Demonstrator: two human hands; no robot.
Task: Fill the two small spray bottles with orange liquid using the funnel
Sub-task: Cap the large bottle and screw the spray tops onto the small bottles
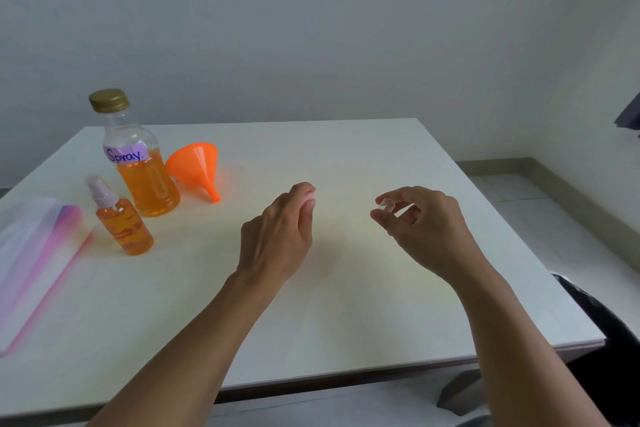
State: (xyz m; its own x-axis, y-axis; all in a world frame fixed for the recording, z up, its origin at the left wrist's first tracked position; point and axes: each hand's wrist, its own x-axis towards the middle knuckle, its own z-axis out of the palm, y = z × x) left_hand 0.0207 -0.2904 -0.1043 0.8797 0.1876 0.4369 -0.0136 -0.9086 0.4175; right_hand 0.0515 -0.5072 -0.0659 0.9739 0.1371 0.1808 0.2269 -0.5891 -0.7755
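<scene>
A large clear bottle (138, 163) with a gold lid and a "Spray" label stands at the back left, about half full of orange liquid. In front of it stands one small spray bottle (121, 222), full of orange liquid, with a pale pump head on. The orange funnel (195, 165) lies on its side to the right of the large bottle. Over the table's middle, my left hand (277, 236) has its fingers curled around a small pale pinkish piece (309, 199) that it mostly hides. My right hand (426, 229) pinches a small clear cap (386, 205) between thumb and forefinger.
A white table (346, 322) bears everything; its right edge and front edge are close to my arms. A blurred pink and white sheet (38, 253) lies at the left edge. A tiled floor and a dark object show to the right of the table.
</scene>
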